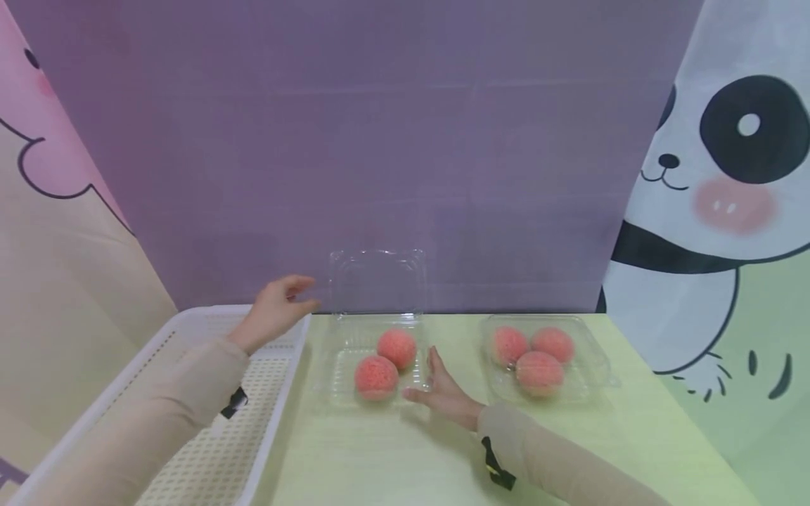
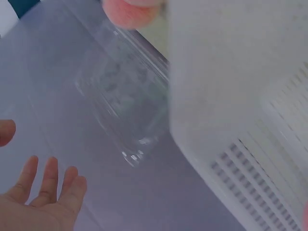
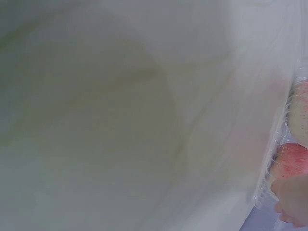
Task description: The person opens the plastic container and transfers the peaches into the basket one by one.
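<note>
A clear plastic clamshell box stands mid-table with its lid raised upright at the back. Two pinkish-red peaches lie in its base. My left hand is held in the air left of the lid, over the back of the white basket, fingers loosely bent and holding nothing. In the left wrist view the same hand shows its fingers spread, apart from the lid. My right hand is at the box's right side, thumb and fingers spread, fingertips close to its edge.
A second clear box, lid down, holds three peaches on the right of the pale table. The perforated white basket fills the left side. A purple cloth wall rises behind, with a printed panda curtain at right.
</note>
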Action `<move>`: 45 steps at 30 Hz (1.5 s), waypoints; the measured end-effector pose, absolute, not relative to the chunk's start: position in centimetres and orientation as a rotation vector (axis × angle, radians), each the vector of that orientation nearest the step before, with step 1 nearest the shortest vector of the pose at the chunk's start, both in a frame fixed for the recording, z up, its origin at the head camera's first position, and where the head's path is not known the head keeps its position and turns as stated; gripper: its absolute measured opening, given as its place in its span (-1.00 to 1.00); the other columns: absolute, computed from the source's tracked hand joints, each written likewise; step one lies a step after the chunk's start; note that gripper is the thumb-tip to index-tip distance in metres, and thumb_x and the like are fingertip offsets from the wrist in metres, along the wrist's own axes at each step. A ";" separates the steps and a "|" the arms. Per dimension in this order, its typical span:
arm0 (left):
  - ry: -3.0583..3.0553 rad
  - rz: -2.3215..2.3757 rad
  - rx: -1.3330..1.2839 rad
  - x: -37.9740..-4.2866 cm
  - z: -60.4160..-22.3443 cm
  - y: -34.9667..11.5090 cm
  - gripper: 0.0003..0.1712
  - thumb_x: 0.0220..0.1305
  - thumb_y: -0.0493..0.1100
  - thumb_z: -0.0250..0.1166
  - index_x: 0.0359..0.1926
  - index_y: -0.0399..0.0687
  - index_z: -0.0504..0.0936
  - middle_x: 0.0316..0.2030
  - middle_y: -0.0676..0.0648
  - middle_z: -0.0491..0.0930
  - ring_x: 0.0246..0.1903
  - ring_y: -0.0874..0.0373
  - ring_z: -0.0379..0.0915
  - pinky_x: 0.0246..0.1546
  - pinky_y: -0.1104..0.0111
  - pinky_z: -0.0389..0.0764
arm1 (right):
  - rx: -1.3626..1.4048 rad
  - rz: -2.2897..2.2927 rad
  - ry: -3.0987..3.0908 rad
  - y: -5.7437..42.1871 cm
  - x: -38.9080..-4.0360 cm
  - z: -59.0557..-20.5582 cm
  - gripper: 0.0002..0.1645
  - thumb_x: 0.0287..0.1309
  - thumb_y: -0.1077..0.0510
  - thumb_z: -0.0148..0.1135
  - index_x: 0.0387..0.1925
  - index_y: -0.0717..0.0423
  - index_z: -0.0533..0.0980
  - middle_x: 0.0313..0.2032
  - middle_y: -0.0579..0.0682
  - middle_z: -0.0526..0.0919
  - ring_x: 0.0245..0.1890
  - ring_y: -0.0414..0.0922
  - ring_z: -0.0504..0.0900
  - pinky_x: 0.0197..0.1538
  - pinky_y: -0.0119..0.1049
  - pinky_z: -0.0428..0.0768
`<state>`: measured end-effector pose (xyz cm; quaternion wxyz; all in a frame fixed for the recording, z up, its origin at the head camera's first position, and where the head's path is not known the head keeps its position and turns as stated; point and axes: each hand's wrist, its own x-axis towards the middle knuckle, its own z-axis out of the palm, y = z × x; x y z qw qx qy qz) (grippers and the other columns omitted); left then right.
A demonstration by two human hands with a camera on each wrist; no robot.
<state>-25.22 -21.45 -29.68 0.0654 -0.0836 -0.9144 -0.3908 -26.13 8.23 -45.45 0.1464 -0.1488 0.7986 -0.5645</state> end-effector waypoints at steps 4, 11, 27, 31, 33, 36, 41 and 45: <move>-2.745 -1.220 -0.300 -24.8 -29.6 -19.2 -0.44 0.18 -0.14 0.20 0.19 -0.26 0.36 0.16 -0.32 0.37 0.18 -0.23 0.25 0.22 0.02 0.28 | -0.432 -1.621 2.292 8.3 -26.3 -45.8 0.31 0.02 -0.02 0.31 0.38 0.16 -0.48 0.41 0.24 -0.36 0.36 0.26 -0.12 0.37 0.10 -0.02; -2.776 -1.366 -0.289 -23.9 -30.6 -15.5 -0.47 0.16 -0.12 0.23 0.16 -0.15 0.40 0.15 -0.22 0.41 0.18 -0.17 0.27 0.19 0.02 0.33 | -0.413 -1.621 2.281 8.2 -26.4 -45.8 0.30 0.03 -0.03 0.29 0.38 0.12 -0.48 0.41 0.22 -0.38 0.37 0.24 -0.15 0.37 0.11 -0.05; -2.686 -1.441 -0.226 -24.5 -36.9 -11.5 -0.45 0.09 -0.20 0.29 0.13 -0.21 0.42 0.10 -0.20 0.45 0.13 -0.11 0.33 0.15 0.06 0.38 | -0.406 -1.613 2.272 8.3 -26.2 -45.4 0.29 0.04 -0.05 0.28 0.38 0.08 -0.49 0.42 0.20 -0.38 0.38 0.24 -0.15 0.36 0.12 -0.02; -2.695 -1.447 -0.200 -25.1 -38.7 -11.1 -0.37 0.01 -0.22 0.33 0.15 -0.25 0.39 0.11 -0.25 0.42 0.08 -0.15 0.37 0.11 0.04 0.41 | -0.402 -1.605 2.283 8.3 -26.1 -45.4 0.28 0.05 -0.05 0.28 0.39 0.09 -0.49 0.41 0.20 -0.38 0.38 0.23 -0.16 0.37 0.13 -0.03; -2.685 -1.472 -0.186 -25.3 -39.5 -10.9 -0.33 -0.06 -0.24 0.34 0.15 -0.27 0.40 0.11 -0.27 0.42 0.03 -0.14 0.41 0.08 0.06 0.45 | -0.408 -1.612 2.285 8.3 -26.1 -45.4 0.28 0.05 -0.03 0.28 0.38 0.11 -0.49 0.41 0.23 -0.38 0.37 0.25 -0.16 0.36 0.13 -0.04; -2.686 -1.478 -0.174 -25.5 -40.5 -10.6 -0.29 -0.13 -0.27 0.36 0.15 -0.29 0.40 0.09 -0.28 0.43 -0.05 -0.09 0.47 0.00 0.12 0.51 | -0.415 -1.622 2.286 8.2 -26.1 -45.5 0.28 0.04 -0.02 0.29 0.38 0.14 -0.48 0.40 0.25 -0.38 0.37 0.26 -0.15 0.36 0.12 -0.03; -2.723 -1.348 -0.181 -25.8 -41.3 -10.3 -0.25 -0.18 -0.25 0.37 0.14 -0.33 0.40 0.03 -0.28 0.45 -0.06 -0.06 0.44 0.03 0.11 0.48 | -0.415 -1.629 2.291 8.2 -26.2 -45.6 0.30 0.02 -0.03 0.30 0.38 0.15 -0.47 0.41 0.24 -0.36 0.37 0.25 -0.14 0.37 0.11 -0.03; -2.767 -1.248 -0.159 -26.0 -41.8 -10.3 -0.24 -0.22 -0.19 0.36 0.11 -0.35 0.42 -0.04 -0.28 0.47 -0.05 -0.12 0.43 0.06 0.07 0.46 | -0.420 -1.628 2.291 8.2 -26.2 -45.6 0.30 0.02 -0.03 0.31 0.38 0.14 -0.47 0.41 0.24 -0.35 0.36 0.26 -0.12 0.37 0.10 -0.01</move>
